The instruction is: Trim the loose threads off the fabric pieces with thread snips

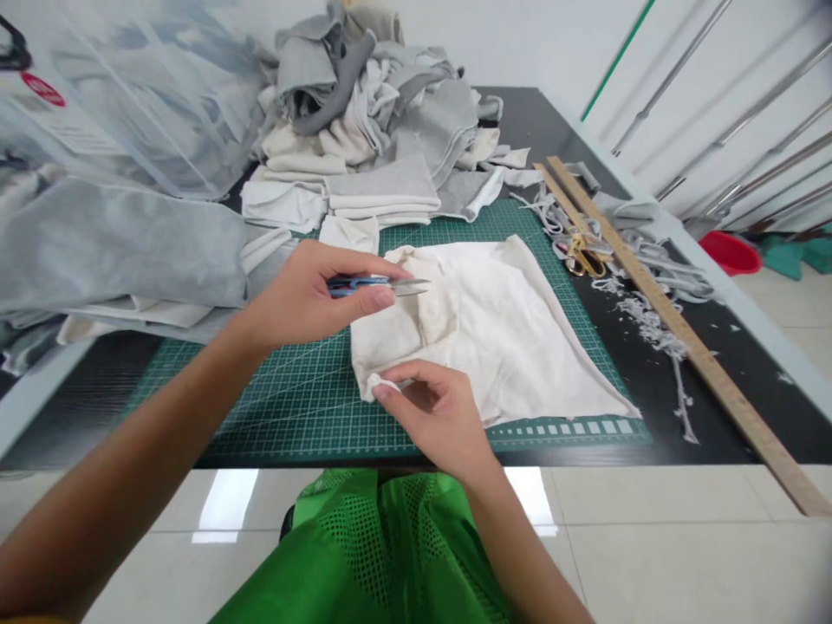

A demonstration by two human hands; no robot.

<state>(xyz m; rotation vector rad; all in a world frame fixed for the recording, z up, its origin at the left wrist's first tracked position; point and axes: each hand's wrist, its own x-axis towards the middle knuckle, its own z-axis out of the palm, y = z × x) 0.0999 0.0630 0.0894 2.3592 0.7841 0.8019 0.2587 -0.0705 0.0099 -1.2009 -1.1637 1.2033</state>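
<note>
The scene is lit brightly and evenly from overhead, and only soft, faint shadows are cast. Glare is reflected off the glossy floor tiles [227, 507] below the surface's near edge. Straight lines are bent by wide-angle distortion toward the frame's edges, where slight blur is seen.

heap of grey fabric [383, 113], wooden ruler [682, 334], gold scissors [583, 257], red bowl [731, 252]

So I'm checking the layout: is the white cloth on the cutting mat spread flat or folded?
Partly folded: the white cloth lies mostly flat, but its left part is bunched where the right hand pinches its corner.
</note>
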